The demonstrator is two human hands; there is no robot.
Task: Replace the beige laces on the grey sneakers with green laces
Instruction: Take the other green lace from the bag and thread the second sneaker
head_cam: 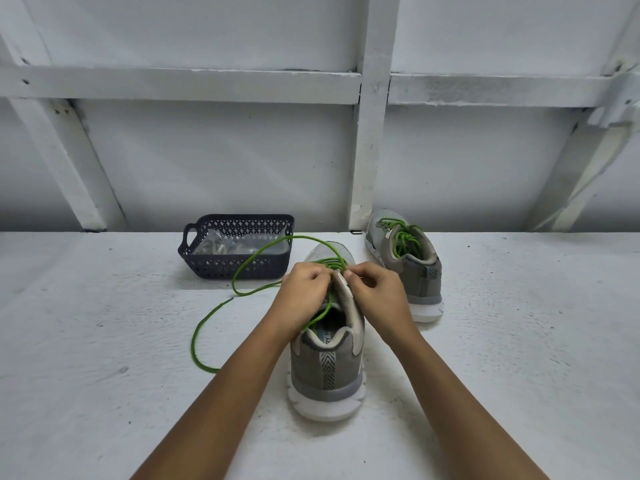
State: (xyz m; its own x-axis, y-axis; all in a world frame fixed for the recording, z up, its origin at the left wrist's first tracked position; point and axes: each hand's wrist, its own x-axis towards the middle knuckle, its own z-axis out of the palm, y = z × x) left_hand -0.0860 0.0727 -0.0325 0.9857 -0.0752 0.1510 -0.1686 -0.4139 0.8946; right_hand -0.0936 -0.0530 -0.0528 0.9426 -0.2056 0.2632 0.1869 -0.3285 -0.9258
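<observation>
The white counter (104,341) carries everything. The near grey sneaker (327,368) stands at its middle, heel toward the person. The second sneaker (415,268) sits at 1 o'clock from it and looks fully threaded with its green lace (401,237), so that half of the job seems done. At 11 o'clock a dark basket (221,265) holds clear plastic with something pale inside, possibly the removed beige laces, though I cannot tell.

Both hands work at the near shoe's eyelets. The left hand (306,289) has its fingers curled, pinching the loose green lace (239,292). The right hand (375,289) has its fingers curled at the tongue's upper edge. Green crossings already cover the lower eyelets, and no beige lace shows on either shoe. Long slack trails out toward 9 and 10 o'clock, so the upper eyelets and the tying appear to remain.
</observation>
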